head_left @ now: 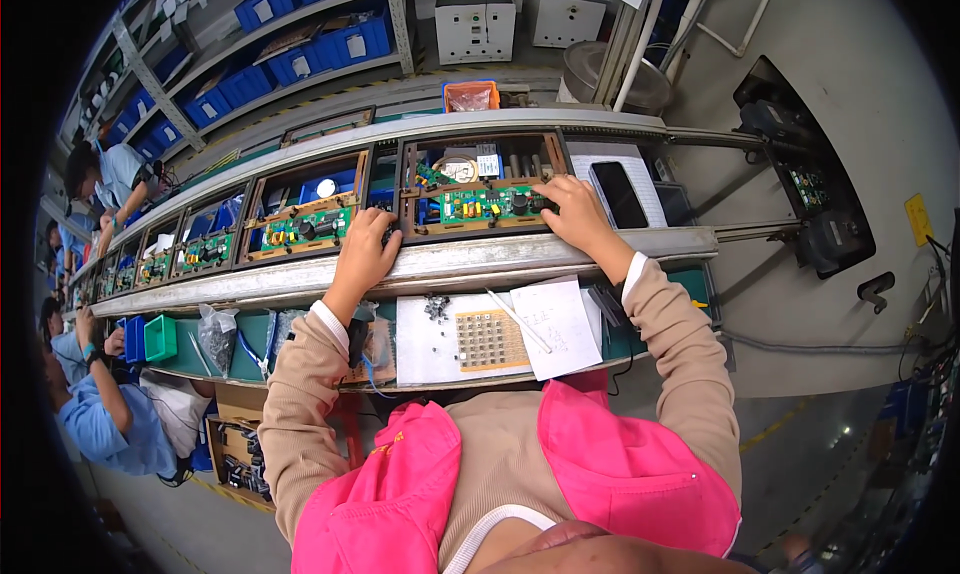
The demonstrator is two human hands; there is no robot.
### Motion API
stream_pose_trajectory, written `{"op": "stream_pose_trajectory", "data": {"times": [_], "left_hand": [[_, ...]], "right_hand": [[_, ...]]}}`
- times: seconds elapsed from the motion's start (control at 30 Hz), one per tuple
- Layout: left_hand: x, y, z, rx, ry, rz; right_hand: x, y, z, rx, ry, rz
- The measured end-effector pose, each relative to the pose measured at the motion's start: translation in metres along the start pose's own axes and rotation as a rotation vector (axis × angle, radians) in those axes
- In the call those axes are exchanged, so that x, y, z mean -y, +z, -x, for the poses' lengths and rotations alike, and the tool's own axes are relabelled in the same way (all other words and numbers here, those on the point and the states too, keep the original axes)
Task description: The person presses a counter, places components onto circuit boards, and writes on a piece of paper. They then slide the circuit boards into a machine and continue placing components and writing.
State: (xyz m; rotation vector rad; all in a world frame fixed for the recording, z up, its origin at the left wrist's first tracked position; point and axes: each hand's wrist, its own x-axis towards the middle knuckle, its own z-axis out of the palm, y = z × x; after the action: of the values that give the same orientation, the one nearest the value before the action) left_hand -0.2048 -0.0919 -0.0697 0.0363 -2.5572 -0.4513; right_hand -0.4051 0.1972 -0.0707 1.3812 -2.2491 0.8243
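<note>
A green circuit board (480,206) with black, yellow and silver parts lies in a brown carrier frame (480,228) on the line before me. My left hand (369,246) is closed at the frame's left edge, thumb and fingers bent around it. At the board's right end, my right hand (580,212) curls its fingers over the frame's right side; its fingertips touch the board's end, and what lies beneath them is hidden. A second board (305,232) sits in the neighbouring carrier, left of my left hand. Just right of my right hand lies a black phone (619,195) on white paper.
Below the rail (470,258), the green bench holds a tan grid of small parts (492,340), a white pen (518,321), papers (560,324), a plastic bag (216,336) and a green bin (160,338). Co-workers (115,404) sit at left. Shelves with blue bins (350,42) stand behind.
</note>
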Motion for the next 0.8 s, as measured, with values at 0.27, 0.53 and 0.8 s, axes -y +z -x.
{"op": "stream_pose_trajectory", "data": {"times": [0.27,0.53,0.8], "left_hand": [[-0.001,0.001,0.001,-0.007,0.000,-0.003],[-0.002,0.001,0.000,0.044,-0.055,0.046],[-0.002,0.001,-0.003,0.045,-0.060,0.071]], "right_hand": [[-0.023,-0.018,0.006,-0.036,0.181,-0.119],[-0.028,-0.017,0.015,0.006,0.279,-0.222],[-0.033,-0.004,0.006,0.047,0.202,-0.098]]}}
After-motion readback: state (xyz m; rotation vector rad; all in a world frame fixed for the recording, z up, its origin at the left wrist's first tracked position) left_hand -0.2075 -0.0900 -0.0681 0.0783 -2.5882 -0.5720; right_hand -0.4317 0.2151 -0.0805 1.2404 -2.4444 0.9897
